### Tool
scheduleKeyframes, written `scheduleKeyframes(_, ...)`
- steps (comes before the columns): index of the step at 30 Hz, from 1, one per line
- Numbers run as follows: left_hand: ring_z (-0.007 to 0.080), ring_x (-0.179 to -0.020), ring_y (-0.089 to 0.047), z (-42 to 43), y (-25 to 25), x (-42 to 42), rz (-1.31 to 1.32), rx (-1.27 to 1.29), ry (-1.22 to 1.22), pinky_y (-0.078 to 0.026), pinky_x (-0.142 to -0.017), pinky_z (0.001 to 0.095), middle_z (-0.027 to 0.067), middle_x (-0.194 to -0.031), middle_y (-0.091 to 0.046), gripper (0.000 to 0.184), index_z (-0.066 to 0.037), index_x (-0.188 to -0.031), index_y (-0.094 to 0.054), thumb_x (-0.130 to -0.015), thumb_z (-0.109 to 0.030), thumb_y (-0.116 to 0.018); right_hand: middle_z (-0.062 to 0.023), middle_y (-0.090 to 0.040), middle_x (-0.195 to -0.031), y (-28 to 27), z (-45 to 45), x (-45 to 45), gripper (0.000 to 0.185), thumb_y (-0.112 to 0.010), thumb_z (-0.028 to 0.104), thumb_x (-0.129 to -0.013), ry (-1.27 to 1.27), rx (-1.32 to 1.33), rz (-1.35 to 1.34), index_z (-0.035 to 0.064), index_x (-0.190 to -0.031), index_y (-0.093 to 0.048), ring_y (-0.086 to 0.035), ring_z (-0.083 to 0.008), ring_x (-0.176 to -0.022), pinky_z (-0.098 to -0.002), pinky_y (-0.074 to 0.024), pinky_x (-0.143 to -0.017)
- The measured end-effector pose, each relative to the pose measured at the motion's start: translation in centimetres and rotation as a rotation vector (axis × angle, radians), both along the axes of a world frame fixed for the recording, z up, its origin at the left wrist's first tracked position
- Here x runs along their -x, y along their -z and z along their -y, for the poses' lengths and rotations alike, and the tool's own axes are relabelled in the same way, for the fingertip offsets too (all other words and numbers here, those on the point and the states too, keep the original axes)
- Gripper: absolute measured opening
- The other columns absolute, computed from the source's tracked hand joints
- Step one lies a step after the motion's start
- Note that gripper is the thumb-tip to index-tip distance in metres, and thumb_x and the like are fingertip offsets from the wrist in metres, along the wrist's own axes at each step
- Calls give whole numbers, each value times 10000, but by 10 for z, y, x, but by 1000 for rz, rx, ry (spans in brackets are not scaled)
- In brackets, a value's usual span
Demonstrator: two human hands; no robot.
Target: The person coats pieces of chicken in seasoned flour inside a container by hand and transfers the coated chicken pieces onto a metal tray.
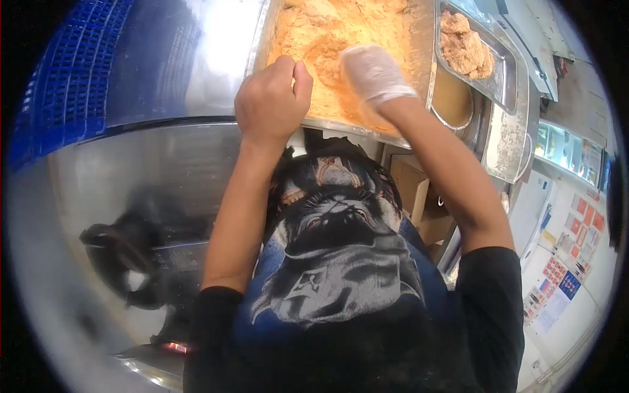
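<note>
One blue crate (pixel 75 72) is seen upper left, one large tray (pixel 423 52) of orange flour (pixel 327 108) top centre, the left hand (pixel 272 97) clenched, the gloved right hand (pixel 375 73) blurred, its grip indiscernible, then upper right one bowl (pixel 469 112) of yellowish liquid (pixel 452 98) and one small tray (pixel 503 72) of breaded pieces (pixel 464 49).

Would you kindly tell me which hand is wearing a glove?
The right hand, in a translucent glove; the left hand, curled in a fist, is bare.

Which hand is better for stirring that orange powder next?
Probably the right hand: it wears a clear glove and is at the orange powder. The left hand is bare and curled near the edge of the tray.
</note>
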State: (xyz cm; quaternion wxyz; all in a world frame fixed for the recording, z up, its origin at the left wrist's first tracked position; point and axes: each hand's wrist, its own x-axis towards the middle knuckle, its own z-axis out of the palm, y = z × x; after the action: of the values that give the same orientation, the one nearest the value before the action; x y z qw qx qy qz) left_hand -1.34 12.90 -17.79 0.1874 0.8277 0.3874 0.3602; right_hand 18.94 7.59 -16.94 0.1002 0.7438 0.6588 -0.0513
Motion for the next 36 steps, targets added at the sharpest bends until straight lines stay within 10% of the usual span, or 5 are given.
scheduleKeyframes(9,400,-669,-694,2,-5,-2,-112,108,4,-514,-604,511,149,-731,-713,245,-80,-846,-671,-1012,-260,-660,-242,-723,-822,-42,57,-63,500,-692,514,-953,-34,19,52,24,-873,-752,-729,-420,-808,-509,-569,-777)
scheduleKeyframes(25,381,-599,-650,-1,-4,-2,-93,66,-18,-493,-564,498,144,-659,-652,254,-76,-795,-629,-989,-235,-672,-65,-738,-945,-139,116,-223,305,-742,338,-920,561,-360,-721,59,-1038,-777,-666,-159,-957,-310,-467,-919)
scheduleKeyframes(31,384,-601,-647,-2,-6,-3,-84,60,-49,-498,-566,501,144,-659,-645,261,-76,-785,-623,-985,-237,-672,-187,-759,-980,-76,105,-399,320,-755,358,-921,628,-107,-150,61,-1032,-800,-733,-252,-920,-383,-546,-825)
scheduleKeyframes(34,382,-600,-646,0,-3,-3,-90,29,-38,-498,-558,492,139,-660,-642,257,-81,-780,-624,-981,-233,-673,-233,-745,-1024,-142,23,-255,275,-745,297,-923,706,-156,181,79,-1083,-792,-741,-352,-957,-408,-562,-876)
scheduleKeyframes(36,376,-596,-644,1,-5,-5,-71,59,-50,-499,-552,484,134,-662,-642,249,-85,-770,-623,-973,-221,-672,-224,-755,-1056,-135,19,-229,251,-671,202,-960,-341,-331,454,60,-1140,-771,-720,-421,-956,-428,-567,-864)
